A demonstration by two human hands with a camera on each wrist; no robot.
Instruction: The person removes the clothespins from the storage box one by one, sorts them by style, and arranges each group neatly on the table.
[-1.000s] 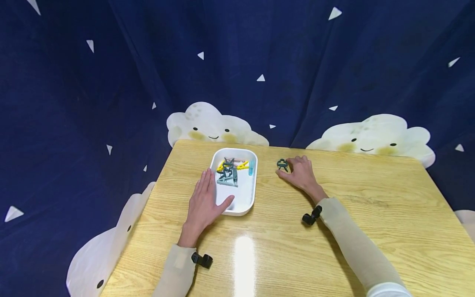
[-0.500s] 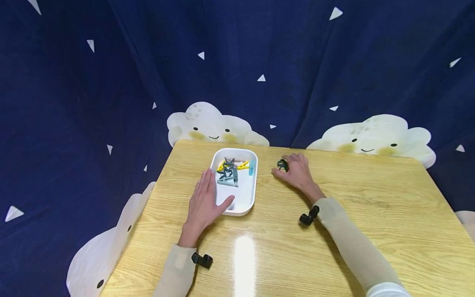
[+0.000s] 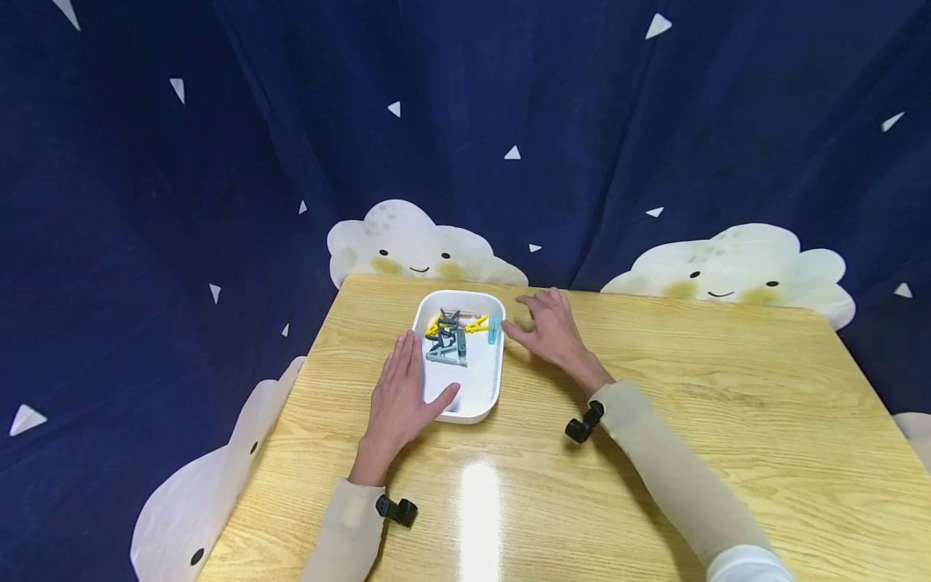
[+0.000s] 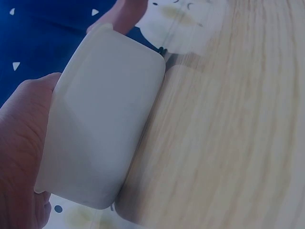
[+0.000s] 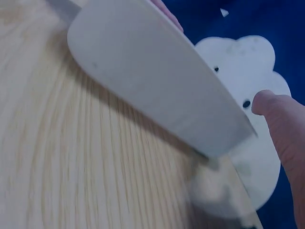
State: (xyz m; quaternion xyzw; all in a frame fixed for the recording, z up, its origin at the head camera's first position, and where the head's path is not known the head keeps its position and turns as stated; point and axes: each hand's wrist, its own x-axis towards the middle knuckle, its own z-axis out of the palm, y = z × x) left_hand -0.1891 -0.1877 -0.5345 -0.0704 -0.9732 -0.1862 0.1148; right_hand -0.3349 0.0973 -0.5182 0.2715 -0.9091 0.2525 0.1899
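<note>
A white plastic tray (image 3: 474,396) on the wooden table holds several clips, among them a yellow clip (image 3: 476,325), a light blue clip (image 3: 493,330) and grey-green ones. My left hand (image 3: 398,396) lies along its left side, straight fingers on the rim and thumb over the front edge. Just beyond the tray's right rim is my right hand (image 3: 549,330), its thumb and forefinger spread apart with nothing visible between them. A small dark green thing (image 4: 162,49) shows beside the tray in the left wrist view. The head view does not show this thing; the right hand may cover it.
A dark blue curtain (image 3: 465,145) with white triangles and cloud figures hangs behind the table (image 3: 727,388). Black wrist cameras are strapped to both forearms. Light reflects off the table's near part.
My right hand has moved left from around the dark green clip to the tray's right rim. That clip has dropped out of sight in the head view. The left hand keeps still.
</note>
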